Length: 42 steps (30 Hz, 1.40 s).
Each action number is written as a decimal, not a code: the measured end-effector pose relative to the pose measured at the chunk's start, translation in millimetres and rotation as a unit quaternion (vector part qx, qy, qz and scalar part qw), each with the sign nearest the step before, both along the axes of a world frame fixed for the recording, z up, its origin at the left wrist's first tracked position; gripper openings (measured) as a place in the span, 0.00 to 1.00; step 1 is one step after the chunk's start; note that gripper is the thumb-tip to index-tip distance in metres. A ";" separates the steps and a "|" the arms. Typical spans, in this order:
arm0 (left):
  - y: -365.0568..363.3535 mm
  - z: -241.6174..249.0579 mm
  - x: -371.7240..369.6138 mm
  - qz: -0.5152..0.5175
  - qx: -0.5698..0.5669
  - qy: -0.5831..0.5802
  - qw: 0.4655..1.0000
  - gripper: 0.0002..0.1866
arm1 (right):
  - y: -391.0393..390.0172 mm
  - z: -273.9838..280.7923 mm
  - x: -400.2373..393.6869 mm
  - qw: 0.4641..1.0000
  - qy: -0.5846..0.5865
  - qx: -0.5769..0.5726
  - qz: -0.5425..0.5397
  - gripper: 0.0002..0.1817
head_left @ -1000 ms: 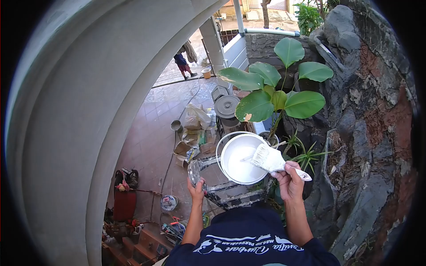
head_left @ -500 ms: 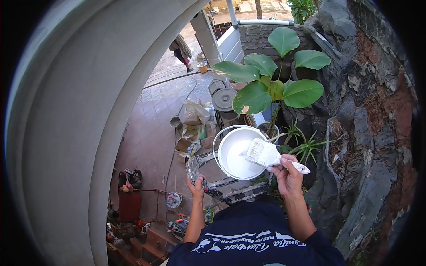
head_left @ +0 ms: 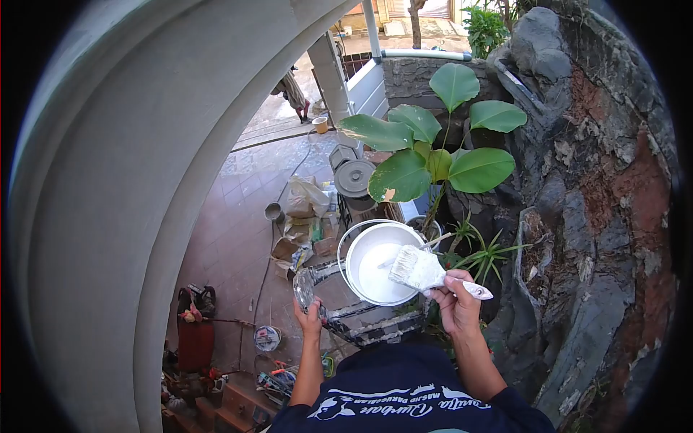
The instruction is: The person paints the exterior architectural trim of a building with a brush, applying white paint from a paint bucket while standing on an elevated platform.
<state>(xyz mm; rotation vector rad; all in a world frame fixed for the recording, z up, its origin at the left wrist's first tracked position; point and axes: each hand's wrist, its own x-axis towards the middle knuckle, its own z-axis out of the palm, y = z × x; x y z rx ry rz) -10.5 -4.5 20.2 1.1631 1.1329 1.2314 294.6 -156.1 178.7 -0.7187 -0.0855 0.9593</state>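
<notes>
My right hand (head_left: 460, 309) is closed around the handle of a wide paintbrush (head_left: 420, 268), whose bristles are coated white. The brush is over the right side of a white bucket (head_left: 351, 261) with white paint inside. A wire handle loops up at the bucket's left side. Beneath the bucket is a paint-spattered dark ladder (head_left: 346, 310). My left hand (head_left: 309, 316) grips the ladder's rounded end (head_left: 304, 287), its fingers wrapped partly out of sight.
A broad-leaved plant (head_left: 437, 162) grows beyond the bucket. Rough rockwork (head_left: 570, 238) rises on the right, and a curved grey wall (head_left: 94, 216) fills the left. Below, the tiled floor (head_left: 224, 238) holds bags (head_left: 307, 198), a lidded bin (head_left: 354, 178) and tools (head_left: 278, 380). A person (head_left: 292, 94) stands far off.
The view has tilted, so the scene sits lower and slightly left. The brush remains over the bucket, a little lower against it. The distant person's legs have shifted.
</notes>
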 end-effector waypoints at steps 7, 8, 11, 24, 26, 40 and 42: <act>6.1 -11.3 -0.1 0.005 0.059 0.013 0.998 0.13 | -3.4 10.1 -13.7 1.000 -0.021 -0.007 0.019 0.06; 5.3 -14.3 -1.2 0.006 0.049 0.008 0.999 0.12 | -3.4 12.3 -12.8 0.999 -0.026 -0.003 0.022 0.06; -0.7 7.5 5.4 0.007 0.026 -0.007 1.000 0.11 | -0.3 15.7 1.0 0.999 -0.029 0.017 0.025 0.07; -4.4 21.1 9.0 0.013 0.022 -0.005 1.000 0.09 | 34.1 101.1 49.0 0.986 -0.095 0.137 -0.004 0.08; 0.3 5.5 3.6 0.010 0.027 0.002 1.000 0.09 | 28.2 93.9 34.8 0.989 -0.071 0.125 0.024 0.07; -3.9 11.7 3.8 0.010 -0.008 -0.002 1.000 0.11 | 29.9 79.6 27.1 0.992 -0.034 0.115 0.051 0.07; -0.3 5.9 3.8 0.012 0.013 -0.001 1.000 0.11 | 39.2 93.4 45.1 0.988 -0.068 0.135 0.012 0.08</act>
